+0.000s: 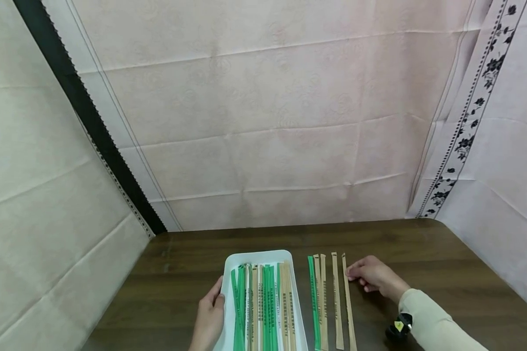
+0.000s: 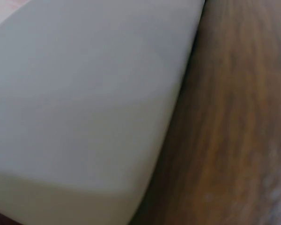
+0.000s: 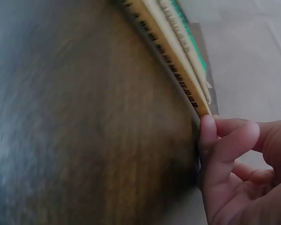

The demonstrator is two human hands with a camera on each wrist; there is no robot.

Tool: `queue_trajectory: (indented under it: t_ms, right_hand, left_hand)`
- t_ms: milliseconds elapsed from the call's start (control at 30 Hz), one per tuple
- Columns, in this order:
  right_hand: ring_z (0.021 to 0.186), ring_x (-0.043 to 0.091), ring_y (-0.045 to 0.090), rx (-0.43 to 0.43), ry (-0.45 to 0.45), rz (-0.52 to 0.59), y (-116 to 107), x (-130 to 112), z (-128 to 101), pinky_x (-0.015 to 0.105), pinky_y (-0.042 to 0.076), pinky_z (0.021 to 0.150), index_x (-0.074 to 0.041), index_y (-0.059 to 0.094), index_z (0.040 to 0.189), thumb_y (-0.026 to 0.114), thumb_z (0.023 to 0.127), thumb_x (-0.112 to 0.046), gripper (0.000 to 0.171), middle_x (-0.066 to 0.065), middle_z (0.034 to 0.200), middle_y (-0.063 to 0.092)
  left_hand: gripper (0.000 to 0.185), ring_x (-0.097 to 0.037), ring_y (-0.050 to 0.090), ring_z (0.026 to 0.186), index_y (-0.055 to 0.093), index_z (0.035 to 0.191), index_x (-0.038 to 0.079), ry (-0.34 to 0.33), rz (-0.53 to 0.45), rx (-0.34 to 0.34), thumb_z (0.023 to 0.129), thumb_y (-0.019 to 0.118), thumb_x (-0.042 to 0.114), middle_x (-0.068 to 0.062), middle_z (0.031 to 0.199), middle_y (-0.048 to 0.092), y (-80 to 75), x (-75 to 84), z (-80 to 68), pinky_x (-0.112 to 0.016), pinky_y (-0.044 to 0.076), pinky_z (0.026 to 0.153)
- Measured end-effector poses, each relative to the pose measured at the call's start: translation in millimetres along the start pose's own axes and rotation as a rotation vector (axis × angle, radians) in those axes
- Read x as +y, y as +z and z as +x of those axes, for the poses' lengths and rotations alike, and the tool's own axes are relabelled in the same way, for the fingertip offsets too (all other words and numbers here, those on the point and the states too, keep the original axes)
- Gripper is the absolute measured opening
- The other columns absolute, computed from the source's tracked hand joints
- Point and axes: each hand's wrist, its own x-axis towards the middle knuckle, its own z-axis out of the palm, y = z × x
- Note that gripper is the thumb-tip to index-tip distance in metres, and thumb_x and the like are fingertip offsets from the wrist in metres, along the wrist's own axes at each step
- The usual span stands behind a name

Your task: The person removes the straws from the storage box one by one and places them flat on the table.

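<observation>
My left hand (image 1: pixel 211 312) holds the left side of a white tray (image 1: pixel 259 257), fingers at its rim. Green, tan and white narrow paper-wrapped sticks with printed lettering lie lengthwise inside the tray. To its right on the table, a green stick (image 1: pixel 314 302) lies beside two tan ones. Farther right is a separate tan stick (image 1: pixel 337 302). My right hand (image 1: pixel 375 275) pinches the upper end of the rightmost tan stick (image 1: pixel 349 307) between thumb and fingers; the right wrist view shows this tan stick (image 3: pixel 166 58) up close. A smooth pale surface (image 2: pixel 84 93) fills much of the left wrist view.
The dark wooden table (image 1: pixel 180 292) ends at a back edge against a hanging pale cloth (image 1: pixel 290 146). More cloth hangs at both sides. A black wrist device (image 1: pixel 398 329) sits at my right sleeve.
</observation>
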Motion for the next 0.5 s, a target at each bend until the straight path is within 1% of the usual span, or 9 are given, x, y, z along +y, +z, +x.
queue_trajectory:
  t_ms: [200, 333, 433, 500]
  right_hand:
    - [0.055, 0.014, 0.050, 0.072, -0.052, -0.101, 6.1, -6.8, -4.3, 0.030, 0.051, 0.050, 0.008, 0.071, 0.102, 0.059, 0.102, -0.001, 0.016, 0.009, 0.079, 0.063]
    - [0.054, 0.014, 0.051, 0.111, -0.065, -0.154, 6.9, -15.0, -6.9, 0.030, 0.052, 0.048, 0.006, 0.070, 0.095, 0.059, 0.102, -0.004, 0.016, 0.009, 0.073, 0.060]
    - [0.053, 0.012, 0.049, 0.071, -0.067, -0.133, 7.7, -24.9, -8.9, 0.026, 0.049, 0.047, 0.007, 0.069, 0.095, 0.059, 0.104, -0.008, 0.020, 0.008, 0.071, 0.059]
    - [0.052, 0.010, 0.049, 0.025, -0.066, -0.089, 9.8, -34.1, -11.0, 0.024, 0.047, 0.046, 0.008, 0.070, 0.102, 0.059, 0.105, -0.010, 0.022, 0.008, 0.074, 0.062]
  left_hand:
    - [0.052, -0.045, 0.040, 0.148, 0.036, 0.163, 0.002, -0.012, -0.003, 0.010, 0.111, 0.037, 0.006, -0.027, 0.163, 0.039, 1.2, 2.7, -0.8, -0.064, 0.039, 0.117]
    - [0.052, -0.044, 0.039, 0.149, 0.037, 0.163, 0.003, -0.011, -0.007, 0.013, 0.111, 0.037, 0.006, -0.026, 0.163, 0.040, 1.8, 3.1, -1.5, -0.063, 0.038, 0.117]
    - [0.052, -0.044, 0.040, 0.149, 0.037, 0.163, 0.003, -0.011, -0.013, 0.014, 0.111, 0.038, 0.006, -0.025, 0.163, 0.040, 2.0, 3.4, -2.2, -0.063, 0.038, 0.117]
    - [0.052, -0.044, 0.040, 0.149, 0.037, 0.163, 0.003, -0.011, -0.014, 0.015, 0.111, 0.038, 0.006, -0.025, 0.163, 0.040, 2.1, 3.6, -2.7, -0.063, 0.038, 0.117]
